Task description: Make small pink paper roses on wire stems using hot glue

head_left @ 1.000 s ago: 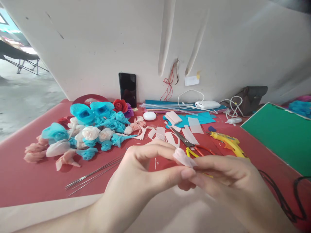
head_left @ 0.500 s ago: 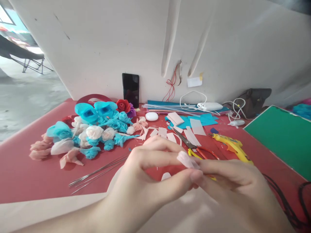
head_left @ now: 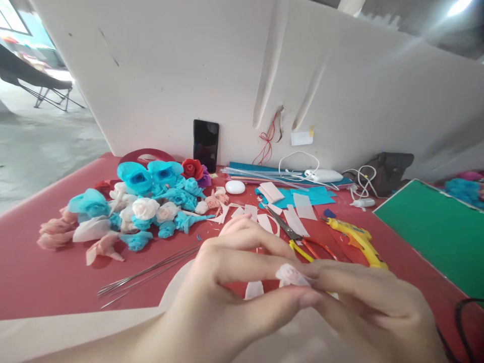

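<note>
Head view: hands at red table, pale wall behind.

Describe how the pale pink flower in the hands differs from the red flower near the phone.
Colour: the pale pink flower is almost white, while the red flower is vivid red.
Pose: the pale pink flower is held between the left hand and right hand; the red flower sits near the phone.
Form: the pale pink flower looks tightly rolled, while the red flower's petals spread wider.
Both have layers wrapped around a centre.
</note>
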{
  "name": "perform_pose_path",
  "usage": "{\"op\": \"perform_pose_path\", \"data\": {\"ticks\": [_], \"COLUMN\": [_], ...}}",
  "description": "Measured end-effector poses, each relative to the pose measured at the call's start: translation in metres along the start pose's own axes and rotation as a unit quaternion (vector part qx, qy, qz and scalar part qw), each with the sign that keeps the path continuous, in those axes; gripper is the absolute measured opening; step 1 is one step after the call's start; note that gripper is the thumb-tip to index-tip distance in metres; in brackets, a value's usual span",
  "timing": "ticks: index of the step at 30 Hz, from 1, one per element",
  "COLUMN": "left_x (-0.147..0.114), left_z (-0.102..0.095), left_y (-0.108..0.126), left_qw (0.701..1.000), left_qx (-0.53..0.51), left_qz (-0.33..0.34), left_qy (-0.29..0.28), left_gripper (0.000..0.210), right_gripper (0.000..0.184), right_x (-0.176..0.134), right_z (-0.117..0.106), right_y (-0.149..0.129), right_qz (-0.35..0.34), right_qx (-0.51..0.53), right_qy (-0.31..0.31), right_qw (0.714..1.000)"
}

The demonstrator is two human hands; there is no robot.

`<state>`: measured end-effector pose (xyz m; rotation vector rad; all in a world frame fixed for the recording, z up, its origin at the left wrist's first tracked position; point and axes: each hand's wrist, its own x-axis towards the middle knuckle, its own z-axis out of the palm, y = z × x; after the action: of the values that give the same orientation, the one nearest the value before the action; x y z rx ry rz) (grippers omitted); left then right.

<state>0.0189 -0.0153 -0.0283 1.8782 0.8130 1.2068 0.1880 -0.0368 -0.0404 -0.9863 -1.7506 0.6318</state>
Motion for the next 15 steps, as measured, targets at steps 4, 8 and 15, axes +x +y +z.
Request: {"op": "perform_pose_path", "data": {"ticks": [4,8,15], "left_x": [-0.0040,-0.0057,-0.0045], "left_z": [0.0011,0.0033,0.0063], "left_y": [-0.0022,-0.0064,-0.0089], "left_qw": [0.995,0.980,0.970], "left_qx": [-0.066,-0.132,-0.166], "left_qz": [-0.081,-0.146,-0.173], "left_qy": [-0.006,-0.023,-0.028], "left_gripper": [0.006,0.010,0.011], "right_gripper": [0.030,0.019,0.010], "right_x": [0.0000,0.0017,0.0044], "right_z": [0.0016,0.0005,-0.0072], "right_y": [-0.0040,-0.0068,-0.0087], "right_qz": [0.023,0.076,0.084], "right_qx": [0.014,0.006,-0.074], "right_qy": [0.004,-0.001,-0.015], "right_qw": [1.000,0.997,0.994]}}
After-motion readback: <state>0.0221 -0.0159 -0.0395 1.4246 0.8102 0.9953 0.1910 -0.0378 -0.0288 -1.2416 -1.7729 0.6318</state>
